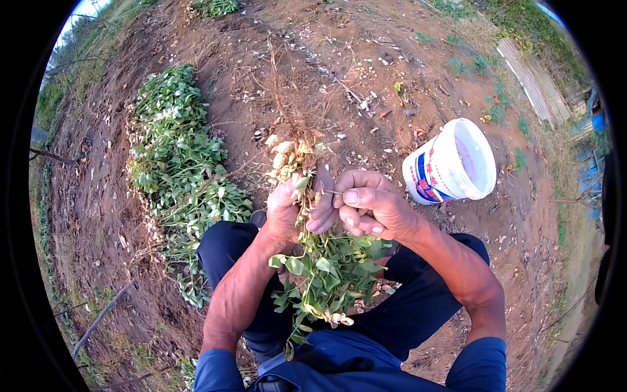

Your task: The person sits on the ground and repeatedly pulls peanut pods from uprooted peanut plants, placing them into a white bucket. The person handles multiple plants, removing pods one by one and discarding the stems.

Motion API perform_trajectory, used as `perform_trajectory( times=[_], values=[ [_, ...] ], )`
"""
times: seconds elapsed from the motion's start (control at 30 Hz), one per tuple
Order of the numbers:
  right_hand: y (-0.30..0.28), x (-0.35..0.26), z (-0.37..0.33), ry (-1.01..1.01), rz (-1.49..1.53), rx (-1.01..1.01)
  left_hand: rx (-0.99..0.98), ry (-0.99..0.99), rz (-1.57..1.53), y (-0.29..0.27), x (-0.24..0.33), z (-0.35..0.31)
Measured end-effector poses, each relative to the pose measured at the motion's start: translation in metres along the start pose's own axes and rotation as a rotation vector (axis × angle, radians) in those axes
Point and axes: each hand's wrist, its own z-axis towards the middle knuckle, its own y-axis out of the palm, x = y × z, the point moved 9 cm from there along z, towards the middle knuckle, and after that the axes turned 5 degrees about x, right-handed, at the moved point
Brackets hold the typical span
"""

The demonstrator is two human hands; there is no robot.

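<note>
Head view: the person sits on bare brown soil, knees apart in dark blue trousers. The left hand is clenched around the stem bundle of an uprooted green-leaved peanut plant, held upside down: the root end with its cluster of pale tan pods and thin brown roots points away from the body, while the foliage hangs over the lap. The right hand is closed just beside the left, thumb pressed to forefinger on a thin stalk at the plant; whether a pod sits inside this grip I cannot tell. A white plastic bucket with blue and red print lies tilted on the soil to the right, near the right hand but apart from it. A long heap of pulled leafy green plants lies left of the left knee.
</note>
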Motion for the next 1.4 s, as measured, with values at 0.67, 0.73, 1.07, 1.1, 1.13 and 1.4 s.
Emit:
perform_trajectory(
  times=[0.67,0.73,1.07,1.1,1.13,1.4],
  values=[
    [-0.04,-0.037,0.005,-0.188,0.188,0.245,0.458,0.1,0.124,-0.03,0.013,0.004],
    [-0.037,-0.04,0.004,-0.187,0.098,0.238,0.441,0.082,0.133,-0.034,0.012,0.004],
    [-0.031,-0.038,-0.005,-0.103,-0.21,0.313,0.468,0.059,0.233,-0.04,0.004,0.007],
    [-0.036,-0.038,-0.004,-0.094,-0.175,0.325,0.474,0.055,0.263,-0.039,0.004,0.007],
    [-0.041,-0.039,-0.004,-0.086,-0.139,0.336,0.481,0.05,0.293,-0.038,0.004,0.007],
    [-0.065,-0.063,-0.016,-0.148,-0.12,0.399,0.55,0.048,0.384,-0.041,0.002,0.012]
  ],
)
